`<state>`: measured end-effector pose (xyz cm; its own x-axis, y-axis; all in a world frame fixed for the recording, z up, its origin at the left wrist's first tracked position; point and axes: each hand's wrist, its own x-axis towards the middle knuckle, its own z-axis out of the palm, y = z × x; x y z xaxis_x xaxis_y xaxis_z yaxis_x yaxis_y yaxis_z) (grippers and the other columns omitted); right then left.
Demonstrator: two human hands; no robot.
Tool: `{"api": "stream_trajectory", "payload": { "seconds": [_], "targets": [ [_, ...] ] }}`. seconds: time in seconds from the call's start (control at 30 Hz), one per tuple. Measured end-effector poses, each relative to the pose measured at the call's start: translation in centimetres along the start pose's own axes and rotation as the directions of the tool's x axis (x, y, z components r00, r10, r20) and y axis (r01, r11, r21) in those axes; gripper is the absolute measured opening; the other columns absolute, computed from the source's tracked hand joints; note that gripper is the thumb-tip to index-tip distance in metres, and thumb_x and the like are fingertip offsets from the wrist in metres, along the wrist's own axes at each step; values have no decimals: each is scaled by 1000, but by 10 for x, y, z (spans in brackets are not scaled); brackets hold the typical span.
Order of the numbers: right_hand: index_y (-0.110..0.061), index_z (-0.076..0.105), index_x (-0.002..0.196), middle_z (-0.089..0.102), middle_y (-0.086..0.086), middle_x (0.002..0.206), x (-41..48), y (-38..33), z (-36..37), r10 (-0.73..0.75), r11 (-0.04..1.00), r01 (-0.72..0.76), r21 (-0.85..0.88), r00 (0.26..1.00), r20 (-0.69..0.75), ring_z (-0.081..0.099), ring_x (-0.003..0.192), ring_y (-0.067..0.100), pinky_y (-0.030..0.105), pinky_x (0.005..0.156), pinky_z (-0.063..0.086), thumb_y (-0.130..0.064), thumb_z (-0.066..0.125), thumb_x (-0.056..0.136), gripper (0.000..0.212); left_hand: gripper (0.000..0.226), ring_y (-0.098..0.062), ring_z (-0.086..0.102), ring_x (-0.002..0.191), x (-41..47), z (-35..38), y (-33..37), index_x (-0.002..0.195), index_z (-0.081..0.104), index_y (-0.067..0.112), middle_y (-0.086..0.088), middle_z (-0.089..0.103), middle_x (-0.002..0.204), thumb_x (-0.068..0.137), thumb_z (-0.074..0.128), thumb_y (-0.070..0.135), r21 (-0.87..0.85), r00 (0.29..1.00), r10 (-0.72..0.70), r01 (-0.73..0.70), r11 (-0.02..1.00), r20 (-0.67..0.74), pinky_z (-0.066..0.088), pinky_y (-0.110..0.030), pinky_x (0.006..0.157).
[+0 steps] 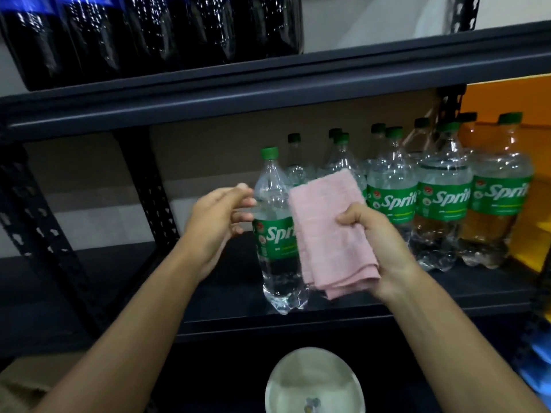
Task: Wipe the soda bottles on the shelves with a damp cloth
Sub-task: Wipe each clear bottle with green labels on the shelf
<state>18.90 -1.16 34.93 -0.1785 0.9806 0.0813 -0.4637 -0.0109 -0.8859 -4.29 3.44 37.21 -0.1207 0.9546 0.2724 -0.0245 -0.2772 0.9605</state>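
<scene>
Right hand (380,242): thumb and fingers clamp folded pink cloth (328,234).
Left hand (219,222): loosely open, empty, just beside clear green-capped Sprite bottle (272,238).

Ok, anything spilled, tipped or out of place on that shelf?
No spill or damage shows. One Sprite bottle stands upright but apart from the row, left of it and nearer the front edge of the shelf, beside the left hand. The right hand grips the cloth.

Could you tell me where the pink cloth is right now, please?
Head view, centre: the cloth is held in the right hand, just right of the nearest Sprite bottle on the shelf.
</scene>
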Motion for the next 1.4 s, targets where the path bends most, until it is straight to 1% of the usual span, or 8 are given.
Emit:
{"api": "stream_trajectory", "payload": {
  "seconds": [0.13, 0.33, 0.5, 0.7, 0.9, 1.07, 1.27, 1.4],
  "targets": [
    [-16, 61, 93, 65, 5, 87, 13, 13, 19, -447, 857, 310, -412, 845, -294, 65, 76, 23, 33, 55, 52, -20, 52, 100, 13, 29, -10, 67, 81, 15, -2, -40, 102, 68, 16, 1, 73, 95, 111, 49, 36, -88, 979, -133, 121, 989, -153, 46, -28, 69],
    [-20, 28, 162, 37, 6, 123, 60, 123, 16, -755, -4, 319, -948, 621, 212, 41, 114, 27, 45, 101, 38, -46, 51, 94, 76, 61, -25, 77, 103, 16, 38, -66, 115, 78, 18, -11, 80, 112, 111, 30, 53, -269, 971, -216, 235, 934, 99, 57, -41, 95],
    [-38, 16, 163, 24, 15, 152, 89, 119, 13, -834, -214, 404, -890, 399, 381, 20, 150, 38, 64, 115, 27, -51, 54, 96, 78, 67, -28, 77, 100, 21, 48, -70, 116, 76, 8, -18, 79, 110, 112, 23, 49, -375, 987, -134, 159, 913, 91, 65, -36, 86],
    [-35, 17, 163, -9, -1, 172, 103, 38, 66, -794, -194, 360, -913, 488, 361, -11, 158, 31, 43, 123, -8, -46, 35, 104, 63, 57, -24, 78, 97, 23, 46, -74, 116, 76, 15, -15, 80, 108, 113, 27, 44, -403, 994, -106, 109, 909, 30, 65, -34, 78],
    [-23, 17, 162, 18, -1, 165, 98, 12, 86, -675, -141, 364, -921, 645, 358, 42, 129, 33, 52, 102, 45, -39, 33, 108, 59, 62, -27, 79, 92, 24, 42, -74, 121, 74, 9, -19, 80, 105, 113, 26, 47, -386, 987, -155, 160, 909, 45, 64, -35, 74],
    [-34, 42, 150, 36, 6, 131, 95, -33, 91, -522, -362, 309, -880, 714, 466, 44, 115, 34, 48, 91, 49, -52, 37, 105, 49, 68, -40, 73, 111, 26, 40, -77, 122, 75, 7, -22, 77, 114, 111, 25, 51, -350, 991, -135, 133, 927, 21, 54, -55, 106],
    [-20, 69, 109, 50, -2, 125, 101, -13, 86, -601, -194, 525, -828, 603, 524, 54, 103, 28, 37, 93, 41, -39, 50, 103, 27, 62, -38, 73, 109, 25, 43, -79, 112, 79, 13, -22, 77, 114, 111, 30, 51, -395, 992, -125, 127, 910, 31, 52, -56, 108],
    [-32, 64, 128, 44, -6, 140, 95, 7, 95, -712, -89, 502, -860, 571, 408, 51, 109, 26, 38, 90, 46, -41, 47, 104, 31, 55, -20, 78, 85, 22, 40, -78, 103, 75, 13, -10, 80, 92, 114, 30, 42, -427, 992, -102, 126, 896, 80, 63, -33, 77]
  ]
}}
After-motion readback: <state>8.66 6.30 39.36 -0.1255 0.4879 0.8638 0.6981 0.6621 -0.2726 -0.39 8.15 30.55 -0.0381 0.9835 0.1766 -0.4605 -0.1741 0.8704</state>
